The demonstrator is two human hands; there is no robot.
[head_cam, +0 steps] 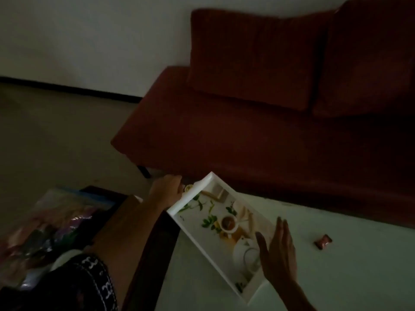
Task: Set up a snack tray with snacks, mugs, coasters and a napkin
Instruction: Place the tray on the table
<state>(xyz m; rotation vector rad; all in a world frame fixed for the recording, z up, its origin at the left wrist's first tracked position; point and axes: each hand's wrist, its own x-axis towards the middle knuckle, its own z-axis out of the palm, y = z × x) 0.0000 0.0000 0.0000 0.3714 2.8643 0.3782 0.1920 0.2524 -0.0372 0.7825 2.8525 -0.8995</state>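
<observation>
A white rectangular tray (197, 241) with a printed picture of a teapot, a cup and green leaves lies at an angle over the left end of a pale table (336, 272). My left hand (167, 190) grips the tray's far left rim. My right hand (278, 252) is flat with its fingers apart over the tray's near right edge; whether it touches the tray is unclear. A small brown wrapped snack (323, 241) lies on the table to the right of the tray. The room is dim.
A dark red sofa (247, 135) with two back cushions stands right behind the table. At the lower left lie a shiny plastic bag (51, 230) with colourful contents and a white object. A bare floor stretches to the left.
</observation>
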